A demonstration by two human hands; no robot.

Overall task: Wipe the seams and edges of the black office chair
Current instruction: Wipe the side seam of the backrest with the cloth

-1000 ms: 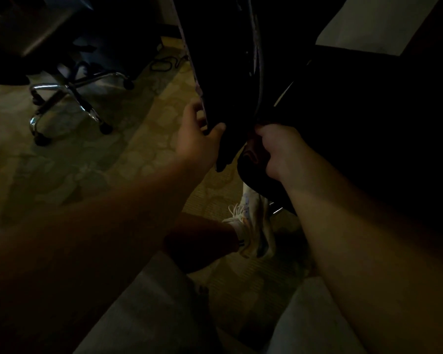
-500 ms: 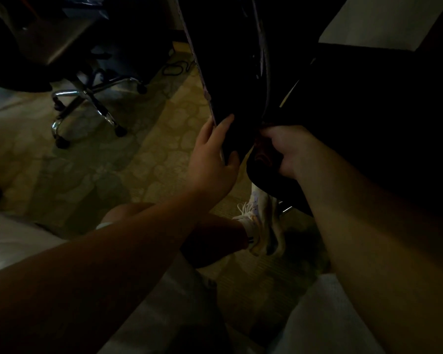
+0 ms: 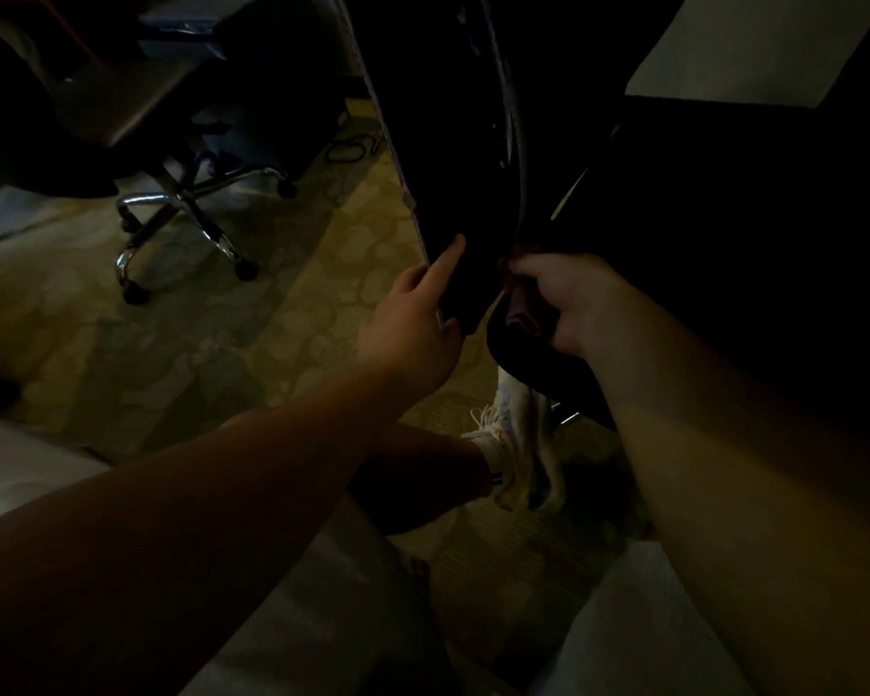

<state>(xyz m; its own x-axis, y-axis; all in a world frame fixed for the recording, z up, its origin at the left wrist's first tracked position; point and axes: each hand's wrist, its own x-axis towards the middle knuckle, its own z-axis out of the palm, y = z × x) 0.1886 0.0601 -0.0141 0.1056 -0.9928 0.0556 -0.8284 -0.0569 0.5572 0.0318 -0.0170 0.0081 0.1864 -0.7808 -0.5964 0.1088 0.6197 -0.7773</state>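
The black office chair (image 3: 453,143) is filling the upper middle and right of the frame, its backrest edge running down to the centre, where both hands are meeting it. The left hand (image 3: 413,324) is lying against the lower edge of the backrest panel, index finger stretched straight up along it and thumb hooked round the bottom corner, steadying the panel rather than clamping it. The right hand (image 3: 568,303) is curling tightly round a small dark cloth (image 3: 521,313), pressing it into the gap where backrest meets seat. The light is too dim to make out the cloth's material.

The chair is likely heavy but free to roll and swivel, so it wants bracing at a stiff edge, as the left hand is doing now. The padding probably gives under pressure while the seam sits recessed, so the soft cloth will need pushing in with fingertips. A second chair (image 3: 182,203) with a chrome base is standing on the carpet (image 3: 272,344) at upper left.
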